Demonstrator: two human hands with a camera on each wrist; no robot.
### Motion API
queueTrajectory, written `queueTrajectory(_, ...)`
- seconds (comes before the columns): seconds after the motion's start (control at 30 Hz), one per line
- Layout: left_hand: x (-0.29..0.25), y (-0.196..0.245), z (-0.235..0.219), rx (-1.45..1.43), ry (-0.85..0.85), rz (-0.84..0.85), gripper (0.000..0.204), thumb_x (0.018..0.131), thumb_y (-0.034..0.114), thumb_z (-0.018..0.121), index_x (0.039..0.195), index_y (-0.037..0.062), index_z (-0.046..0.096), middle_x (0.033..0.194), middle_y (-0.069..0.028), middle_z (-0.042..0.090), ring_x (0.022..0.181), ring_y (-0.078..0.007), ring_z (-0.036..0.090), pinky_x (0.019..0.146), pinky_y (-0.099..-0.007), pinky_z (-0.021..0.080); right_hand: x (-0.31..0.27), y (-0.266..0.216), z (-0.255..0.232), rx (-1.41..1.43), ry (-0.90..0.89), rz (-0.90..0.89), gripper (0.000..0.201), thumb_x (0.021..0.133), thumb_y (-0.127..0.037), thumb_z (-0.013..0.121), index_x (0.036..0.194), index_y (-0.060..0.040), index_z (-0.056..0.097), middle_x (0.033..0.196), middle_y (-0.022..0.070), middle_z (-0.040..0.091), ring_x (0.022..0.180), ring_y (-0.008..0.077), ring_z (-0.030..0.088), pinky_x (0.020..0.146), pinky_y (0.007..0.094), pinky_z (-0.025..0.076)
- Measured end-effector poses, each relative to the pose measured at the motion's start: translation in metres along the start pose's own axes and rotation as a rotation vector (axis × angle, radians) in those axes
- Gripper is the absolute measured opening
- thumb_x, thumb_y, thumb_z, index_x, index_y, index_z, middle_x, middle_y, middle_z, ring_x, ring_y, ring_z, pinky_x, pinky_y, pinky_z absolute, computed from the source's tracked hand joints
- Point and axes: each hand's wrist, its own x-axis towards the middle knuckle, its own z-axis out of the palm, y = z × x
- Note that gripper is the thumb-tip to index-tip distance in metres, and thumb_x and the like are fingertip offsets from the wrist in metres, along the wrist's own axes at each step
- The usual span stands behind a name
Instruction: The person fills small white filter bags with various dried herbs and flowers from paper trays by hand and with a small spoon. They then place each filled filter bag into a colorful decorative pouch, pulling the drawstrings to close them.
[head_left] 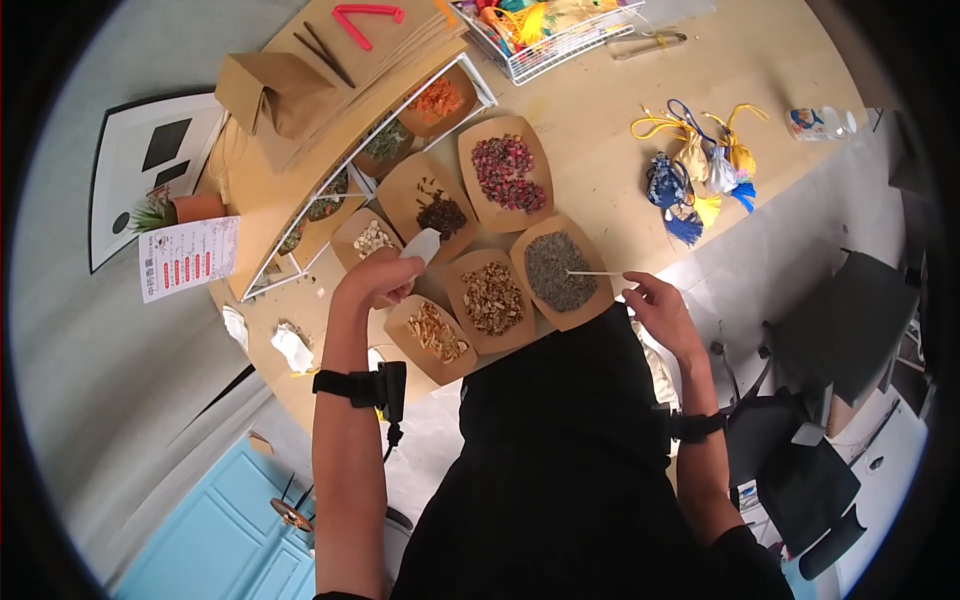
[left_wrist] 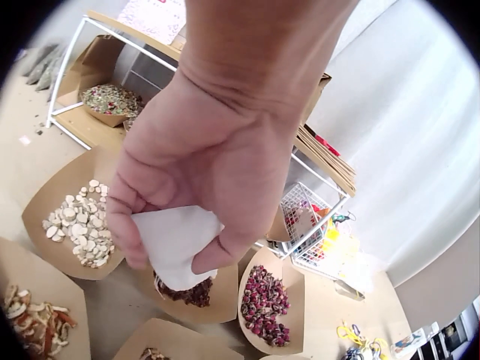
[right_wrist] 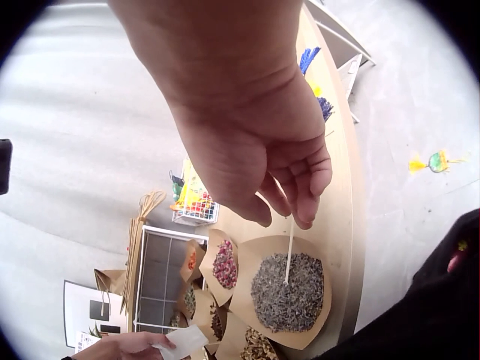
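My left hand (head_left: pixel 378 279) pinches a small white pouch (left_wrist: pixel 176 244) between thumb and fingers, above the paper trays. Behind the pouch lies a paper tray (head_left: pixel 398 190) of dark brown dried bits, partly hidden in the left wrist view. My right hand (head_left: pixel 660 312) pinches the end of a thin pale stick (right_wrist: pixel 290 251) between thumb and fingertips. Its lower tip stands in greyish dried buds (right_wrist: pixel 300 300), heaped in a paper tray (head_left: pixel 601 300) at the table's near edge. Beside that tray, another paper tray (head_left: pixel 462 272) holds brown chopped pieces (head_left: pixel 492 300).
Dried rosebuds (head_left: pixel 508 172), white slices (left_wrist: pixel 79 225) and tan strips (head_left: pixel 437 333) fill neighbouring trays. A white-framed shelf (head_left: pixel 345 165) stands behind them, left. Drawstring sachets (head_left: pixel 690 160), tongs (head_left: pixel 648 44) and a wire basket (head_left: pixel 560 55) occupy the table's far and right parts.
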Motion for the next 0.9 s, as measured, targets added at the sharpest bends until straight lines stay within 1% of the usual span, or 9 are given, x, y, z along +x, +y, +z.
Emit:
queueTrajectory(0.07,0.004,-0.002,0.005,-0.075,-0.024,0.004,0.031,0.078,0.026,0.057,0.084,-0.0052,0.057,0.068,-0.0069,0.058,0.057,-0.0155,0.058,0.051,-0.0272,0.048,-0.003,0.001,-0.002,-0.007,0.008,-0.002,0.036,0.089,-0.017,0.063,0.12,-0.0001,0.063,0.078,0.011,0.067,0.065,0.0146,0.059,0.064,0.0296,0.049)
queueTrajectory(0.13,-0.01,0.003,0.01,-0.005,0.077,0.034,0.033,0.079,0.028,0.056,0.086,-0.005,0.057,0.068,-0.0069,0.058,0.058,-0.016,0.058,0.052,-0.0273,0.048,-0.001,0.0,-0.002,-0.012,0.003,0.035,0.036,0.088,-0.017,0.063,0.12,-0.0002,0.063,0.078,0.0111,0.067,0.065,0.0151,0.059,0.065,0.0299,0.049)
queueTrajectory(0.27,-0.006,-0.011,0.013,-0.059,0.075,-0.001,0.035,0.081,0.029,0.056,0.088,-0.0046,0.057,0.071,-0.0078,0.059,0.059,-0.0167,0.059,0.054,-0.028,0.049,-0.004,0.004,-0.003,-0.015,0.013,0.02,0.036,0.088,-0.018,0.063,0.12,-0.0003,0.063,0.079,0.0108,0.068,0.065,0.0152,0.059,0.065,0.0302,0.049)
queueTrajectory(0.37,-0.015,-0.007,0.003,-0.043,0.038,0.016,0.035,0.082,0.029,0.055,0.091,-0.0048,0.058,0.072,-0.0082,0.059,0.06,-0.0167,0.058,0.055,-0.0288,0.048,-0.003,0.007,-0.002,-0.014,0.005,0.058,0.036,0.089,-0.018,0.062,0.119,-0.0004,0.063,0.079,0.0109,0.068,0.065,0.0155,0.06,0.066,0.0305,0.049)
queueTrajectory(0.43,-0.021,-0.005,0.0,-0.114,0.037,0.059,0.035,0.083,0.029,0.054,0.093,-0.0046,0.059,0.072,-0.0078,0.059,0.061,-0.0159,0.057,0.056,-0.029,0.047,0.0,0.009,-0.001,-0.006,0.004,0.027,0.036,0.088,-0.018,0.062,0.12,-0.0004,0.063,0.079,0.0115,0.068,0.066,0.0155,0.06,0.066,0.0306,0.049)
queueTrajectory(0.5,-0.024,-0.002,0.004,-0.095,0.047,-0.011,0.034,0.083,0.029,0.052,0.092,-0.0034,0.059,0.071,-0.0073,0.059,0.061,-0.0156,0.056,0.057,-0.0288,0.046,0.0,0.002,-0.002,-0.02,-0.007,0.045,0.036,0.088,-0.018,0.063,0.12,-0.0005,0.063,0.079,0.0118,0.068,0.066,0.0156,0.06,0.066,0.0307,0.049)
queueTrajectory(0.7,-0.039,0.007,0.002,-0.112,0.103,0.089,0.033,0.083,0.029,0.052,0.092,-0.0023,0.059,0.071,-0.0067,0.058,0.062,-0.0157,0.055,0.057,-0.0291,0.045,0.002,0.004,-0.004,-0.008,0.016,0.037,0.037,0.088,-0.019,0.063,0.12,-0.0002,0.063,0.08,0.0118,0.068,0.065,0.0156,0.059,0.066,0.0306,0.049)
queueTrajectory(0.77,-0.028,0.004,0.002,-0.048,0.039,0.026,0.032,0.082,0.028,0.053,0.09,-0.002,0.06,0.073,-0.007,0.059,0.063,-0.0151,0.055,0.057,-0.0292,0.044,-0.001,0.0,-0.005,-0.01,0.011,0.041,0.036,0.088,-0.018,0.063,0.12,-0.0001,0.063,0.08,0.0117,0.068,0.064,0.0155,0.059,0.066,0.0306,0.05)
queueTrajectory(0.9,-0.039,0.005,0.016,-0.116,0.116,0.01,0.03,0.082,0.027,0.052,0.09,-0.0016,0.059,0.074,-0.0076,0.059,0.063,-0.0151,0.055,0.057,-0.0295,0.045,-0.003,-0.017,-0.011,-0.037,0.038,-0.001,0.034,0.089,-0.017,0.063,0.119,0.0002,0.063,0.079,0.011,0.067,0.064,0.0142,0.058,0.064,0.0299,0.049)
